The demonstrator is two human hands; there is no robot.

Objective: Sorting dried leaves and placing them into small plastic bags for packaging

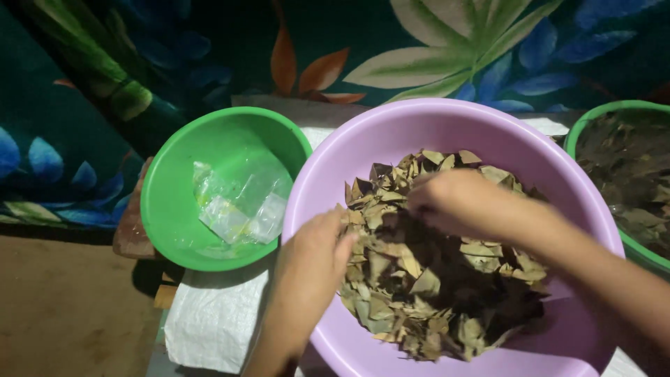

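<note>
Here, the dry leaves (426, 279) in the lilac basin (447, 126) are best sifted gently, left hand (310, 262) flat and open, right hand (453, 202) curled loosely on a pinch of leaves.

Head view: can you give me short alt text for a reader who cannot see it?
Two bare hands, the left hand and right hand, dig into a heap of dry leaves in a purple basin. A green bowl with small clear plastic bags sits to its left, a second green basin of leaves to its right.
</note>
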